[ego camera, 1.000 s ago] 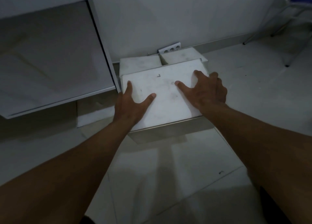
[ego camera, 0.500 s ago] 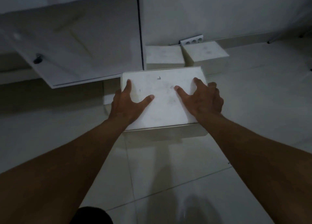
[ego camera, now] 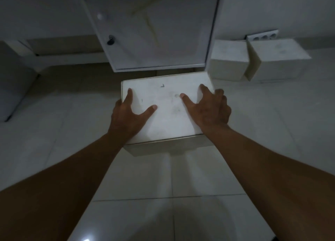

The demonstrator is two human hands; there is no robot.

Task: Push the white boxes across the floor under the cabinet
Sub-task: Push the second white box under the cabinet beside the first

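Observation:
A large white box (ego camera: 163,95) lies on the tiled floor directly below the front edge of a white wall cabinet (ego camera: 155,28). My left hand (ego camera: 129,113) rests flat on the box's left part, fingers spread, with some fingers over its left edge. My right hand (ego camera: 208,108) presses on the box's right part, fingers wrapped over the right edge. Two more white boxes (ego camera: 229,59) (ego camera: 280,59) stand side by side on the floor to the right of the cabinet, against the wall.
A white power strip (ego camera: 262,36) leans on the wall behind the two boxes. The cabinet door has a dark lock (ego camera: 110,40). A low ledge (ego camera: 59,55) runs along the wall at the left. Pale floor tiles (ego camera: 172,177) stretch toward me.
The large box has slid left along the floor, away from the two small boxes, and now sits in front of the cabinet. Both hands stayed pressed on its top.

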